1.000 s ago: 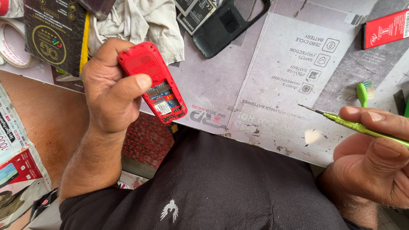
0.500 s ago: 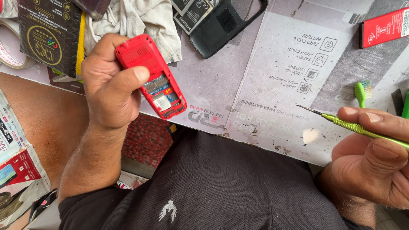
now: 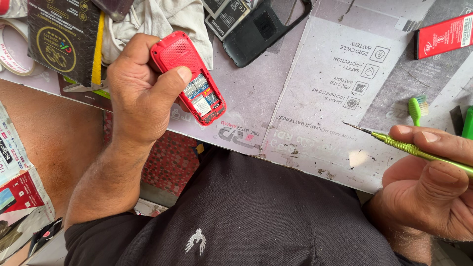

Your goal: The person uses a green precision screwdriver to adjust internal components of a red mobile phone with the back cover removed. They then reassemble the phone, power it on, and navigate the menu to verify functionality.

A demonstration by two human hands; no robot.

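My left hand (image 3: 140,93) grips a small red phone (image 3: 187,74) with its back cover off, so the card slots and circuit parts show. The thumb presses across the phone's middle. At the right, my right hand (image 3: 428,182) holds a thin green screwdriver (image 3: 414,148), its metal tip pointing left over the cardboard-covered bench (image 3: 315,98). The screwdriver tip is well apart from the phone.
A black phone back cover (image 3: 263,29) and batteries lie at the top centre. A red battery (image 3: 443,34) sits top right, a green toothbrush (image 3: 416,108) right of centre. A dark box (image 3: 64,39), tape roll (image 3: 15,49) and cloth (image 3: 157,19) sit at top left.
My left hand has shifted the red phone slightly. The right hand and screwdriver have stayed almost still.
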